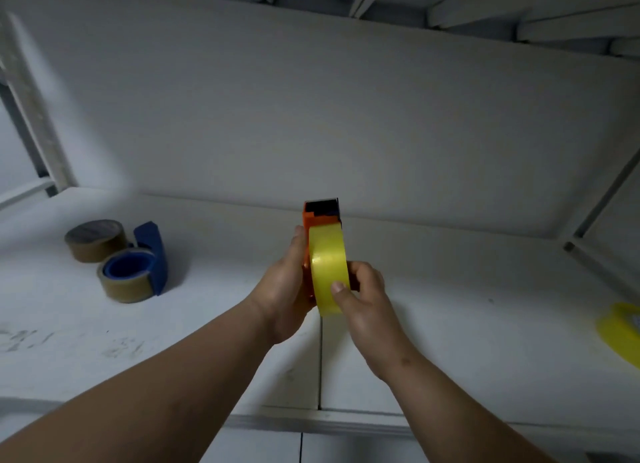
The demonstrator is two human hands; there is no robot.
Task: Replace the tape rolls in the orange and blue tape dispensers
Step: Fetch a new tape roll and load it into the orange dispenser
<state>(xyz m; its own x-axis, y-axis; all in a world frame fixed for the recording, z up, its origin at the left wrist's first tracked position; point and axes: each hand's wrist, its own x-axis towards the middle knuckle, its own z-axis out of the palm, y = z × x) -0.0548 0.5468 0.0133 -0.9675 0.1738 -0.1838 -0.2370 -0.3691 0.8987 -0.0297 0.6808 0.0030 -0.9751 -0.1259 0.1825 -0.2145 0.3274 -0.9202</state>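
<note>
I hold the orange tape dispenser (pixel 313 217) upright above the white table, its black blade end pointing away from me. A yellow tape roll (pixel 327 265) sits in it, edge toward me. My left hand (pixel 285 289) grips the dispenser's left side. My right hand (pixel 363 296) grips the yellow roll, thumb on its outer face and fingers behind it. The blue tape dispenser (pixel 152 255) lies at the left of the table with a brown tape roll (pixel 126 282) on its blue hub.
A second brown tape roll (pixel 95 239) lies just behind the blue dispenser. Another yellow tape roll (pixel 621 327) lies at the right edge, partly cut off. The white table (pixel 450 289) meets a white back panel; a metal frame post (pixel 34 109) stands at the left.
</note>
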